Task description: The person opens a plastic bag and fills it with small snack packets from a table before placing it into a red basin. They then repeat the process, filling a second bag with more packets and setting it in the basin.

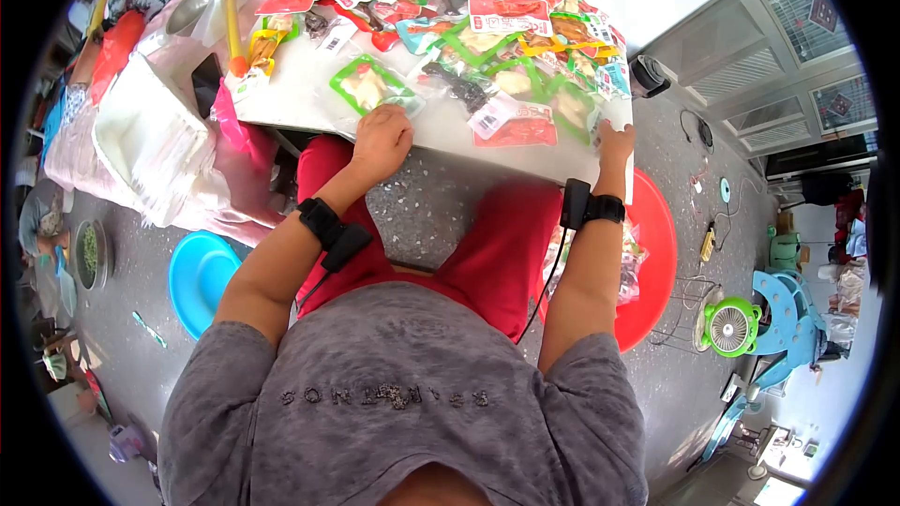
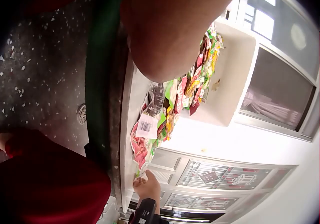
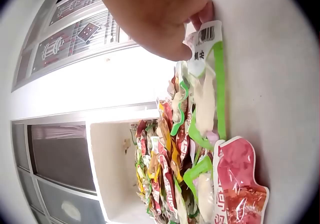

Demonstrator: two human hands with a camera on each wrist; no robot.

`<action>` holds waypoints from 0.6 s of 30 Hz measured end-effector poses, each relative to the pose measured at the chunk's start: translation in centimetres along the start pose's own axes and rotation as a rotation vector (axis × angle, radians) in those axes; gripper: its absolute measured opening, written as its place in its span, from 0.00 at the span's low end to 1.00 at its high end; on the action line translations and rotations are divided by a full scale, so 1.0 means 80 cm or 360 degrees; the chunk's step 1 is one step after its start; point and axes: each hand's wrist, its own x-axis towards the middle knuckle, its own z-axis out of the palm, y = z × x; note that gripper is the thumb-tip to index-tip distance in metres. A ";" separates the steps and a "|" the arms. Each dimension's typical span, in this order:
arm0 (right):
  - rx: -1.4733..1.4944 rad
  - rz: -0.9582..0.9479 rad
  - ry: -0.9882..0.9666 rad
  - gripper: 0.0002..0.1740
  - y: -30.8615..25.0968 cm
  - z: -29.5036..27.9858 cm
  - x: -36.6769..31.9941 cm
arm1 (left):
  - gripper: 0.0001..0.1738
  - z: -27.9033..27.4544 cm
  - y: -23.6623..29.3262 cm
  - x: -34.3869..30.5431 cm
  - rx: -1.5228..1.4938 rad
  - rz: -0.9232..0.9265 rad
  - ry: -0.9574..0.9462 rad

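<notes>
My left hand (image 1: 382,142) is at the table's front edge with its fingers curled at the near end of a green-edged food packet (image 1: 362,84) with pale pieces inside. In the left wrist view that hand (image 2: 162,39) is close up and its fingertips are hidden. At the right corner, my right hand (image 1: 616,142) pinches the white barcoded end of another green-edged food packet (image 3: 204,101) between thumb and fingers. Beside this packet lies a red food packet (image 3: 241,176). A white barcoded label (image 1: 494,115) sits between the hands near a dark-filled packet (image 1: 457,84).
A heap of mixed food packets (image 1: 506,14) covers the back of the white table (image 1: 300,94). A yellow-handled tool (image 1: 233,28) and a white foam box (image 1: 141,136) are at the left. Blue (image 1: 202,281) and red (image 1: 656,272) basins stand on the floor; the red one contains packets.
</notes>
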 end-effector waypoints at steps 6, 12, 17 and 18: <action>0.0813 0.0755 -0.0783 0.11 -0.033 -0.026 -0.012 | 0.03 0.005 0.001 0.002 -0.0010 0.0007 0.0059; 0.1478 0.0607 -0.0730 0.05 -0.088 -0.053 -0.038 | 0.06 -0.005 0.007 0.005 -0.0081 -0.0045 -0.0014; 0.1619 0.0395 -0.0904 0.07 -0.160 -0.083 -0.073 | 0.23 -0.024 0.053 0.007 -0.0173 0.0188 -0.0028; 0.1632 0.0402 -0.0966 0.07 -0.175 -0.085 -0.087 | 0.27 -0.028 0.069 0.009 -0.0219 0.0268 -0.0061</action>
